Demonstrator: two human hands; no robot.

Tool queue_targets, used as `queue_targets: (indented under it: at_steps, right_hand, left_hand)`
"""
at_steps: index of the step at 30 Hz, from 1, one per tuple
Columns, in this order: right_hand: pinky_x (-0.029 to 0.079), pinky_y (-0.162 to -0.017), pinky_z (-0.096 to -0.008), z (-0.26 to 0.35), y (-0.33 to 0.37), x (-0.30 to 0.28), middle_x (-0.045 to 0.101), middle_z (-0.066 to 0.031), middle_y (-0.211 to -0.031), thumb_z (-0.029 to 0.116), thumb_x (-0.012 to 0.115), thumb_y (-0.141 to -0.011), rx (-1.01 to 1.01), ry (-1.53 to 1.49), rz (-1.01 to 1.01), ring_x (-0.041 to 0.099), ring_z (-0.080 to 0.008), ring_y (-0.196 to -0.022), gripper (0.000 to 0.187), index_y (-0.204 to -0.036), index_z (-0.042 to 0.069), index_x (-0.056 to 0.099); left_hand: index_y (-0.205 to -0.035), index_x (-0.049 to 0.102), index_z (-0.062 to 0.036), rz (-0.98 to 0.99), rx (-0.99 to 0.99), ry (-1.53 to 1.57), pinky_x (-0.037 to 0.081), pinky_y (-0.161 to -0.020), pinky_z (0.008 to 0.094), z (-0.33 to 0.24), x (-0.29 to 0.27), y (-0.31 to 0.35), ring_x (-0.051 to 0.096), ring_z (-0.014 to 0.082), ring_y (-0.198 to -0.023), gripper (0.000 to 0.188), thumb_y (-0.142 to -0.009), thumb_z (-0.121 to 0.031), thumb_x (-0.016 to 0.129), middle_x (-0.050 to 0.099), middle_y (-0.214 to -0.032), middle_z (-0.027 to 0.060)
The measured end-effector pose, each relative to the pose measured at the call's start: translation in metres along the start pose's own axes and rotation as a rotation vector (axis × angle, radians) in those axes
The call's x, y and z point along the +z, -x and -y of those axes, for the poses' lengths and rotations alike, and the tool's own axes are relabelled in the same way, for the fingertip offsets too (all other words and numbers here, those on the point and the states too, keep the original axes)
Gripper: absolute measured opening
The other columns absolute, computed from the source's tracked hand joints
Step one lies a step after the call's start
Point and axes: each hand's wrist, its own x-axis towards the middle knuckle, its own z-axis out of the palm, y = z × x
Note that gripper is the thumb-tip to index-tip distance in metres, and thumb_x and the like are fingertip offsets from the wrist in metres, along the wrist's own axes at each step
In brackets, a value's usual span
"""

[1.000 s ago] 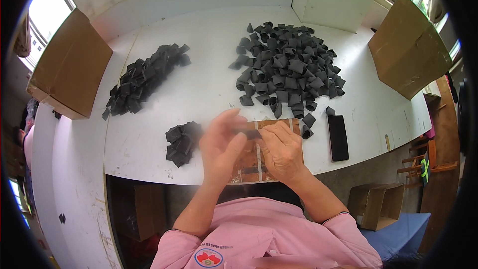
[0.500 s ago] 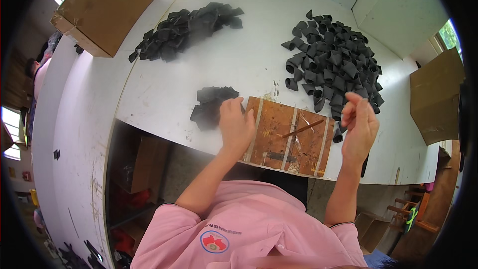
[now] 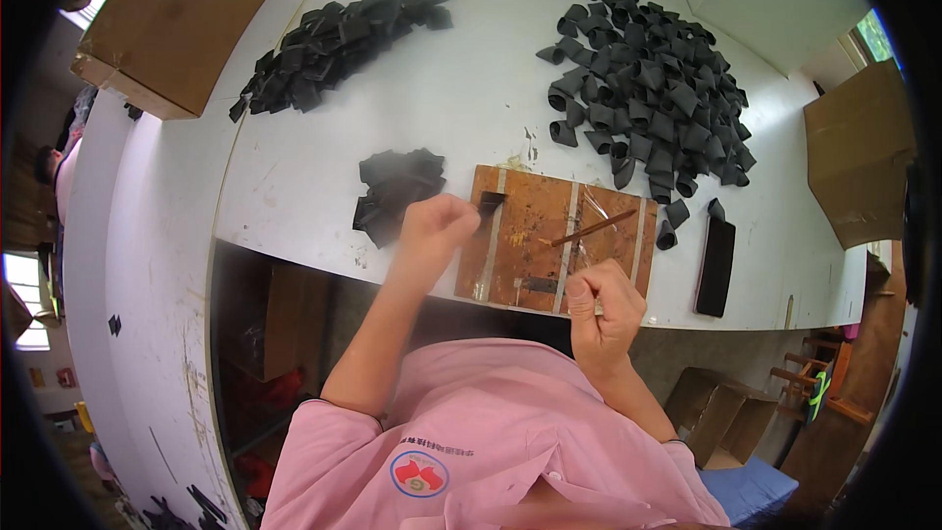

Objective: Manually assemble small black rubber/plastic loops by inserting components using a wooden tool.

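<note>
Small flat black fabric-like piece [image 3: 492,201], pinched in left hand [image 3: 442,232], points right over brown wooden board [image 3: 525,204]; right hand [image 3: 608,304] farther, nearer board's front edge, curled, contents unclear.

bright tabletop [image 3: 324,167] | window [image 3: 25,280] glare left | edges bowed, corners black

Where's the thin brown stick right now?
Head view, right of centre: the thin brown stick lies slanted on the brown wooden board with pale strips, beyond the right hand and left of the black rectangular phone.
</note>
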Motion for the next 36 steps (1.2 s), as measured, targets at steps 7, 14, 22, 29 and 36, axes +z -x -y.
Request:
queue_targets:
  at_steps: [7,14,22,29,36]
  right_hand:
    - [0.041,-0.056,-0.0198,-0.001,-0.008,0.001,0.059,-0.0036,-0.075,0.016,0.058,-0.082,0.691,-0.786,0.178,0.052,-0.0080,-0.063,0.016,-0.085,0.000,0.057]
    - [0.049,-0.063,-0.0266,-0.009,-0.005,-0.007,0.059,-0.0046,-0.077,0.019,0.055,-0.085,0.882,-1.259,0.089,0.057,-0.0108,-0.067,0.017,-0.085,0.002,0.055]
    - [0.044,-0.055,-0.0297,-0.007,0.000,0.005,0.054,-0.0098,-0.076,0.015,0.063,-0.076,0.250,0.075,-0.035,0.055,-0.0195,-0.064,0.021,-0.088,0.000,0.055]
    - [0.043,-0.050,-0.0301,0.002,-0.002,0.002,0.053,-0.0096,-0.074,0.005,0.064,-0.070,0.106,-0.093,0.006,0.054,-0.0224,-0.065,0.013,-0.081,0.000,0.058]
    - [0.045,-0.051,-0.0291,-0.007,-0.008,0.018,0.051,-0.0100,-0.070,-0.001,0.061,-0.068,-0.140,0.244,-0.147,0.055,-0.0197,-0.059,0.009,-0.077,-0.001,0.057]
  left_hand:
    - [-0.079,0.056,-0.0010,0.448,-0.515,0.854,0.042,-0.052,0.0205,-0.059,0.034,0.032,0.053,0.0085,-0.060,0.009,-0.079,-0.010,0.057,0.055,-0.067,0.0018]
    - [-0.088,0.055,0.0006,0.203,-0.248,0.799,0.039,-0.051,0.0180,-0.060,0.061,0.052,0.052,0.0072,-0.059,0.015,-0.077,-0.007,0.061,0.058,-0.075,0.0047]
    - [-0.082,0.056,0.0006,0.055,-0.211,0.555,0.036,-0.049,0.0161,-0.059,0.066,0.053,0.048,0.0049,-0.055,0.005,-0.078,-0.002,0.058,0.055,-0.068,0.0010]
    - [-0.081,0.052,0.0000,-0.160,0.434,-0.170,0.039,-0.047,0.0187,-0.052,0.072,0.051,0.048,0.0048,-0.055,0.009,-0.075,0.004,0.058,0.054,-0.071,0.0013]
    - [-0.085,0.051,0.0007,-0.269,0.052,0.417,0.032,-0.038,0.0166,-0.059,0.073,0.039,0.041,0.0044,-0.041,0.012,-0.076,0.003,0.057,0.055,-0.064,0.0042]
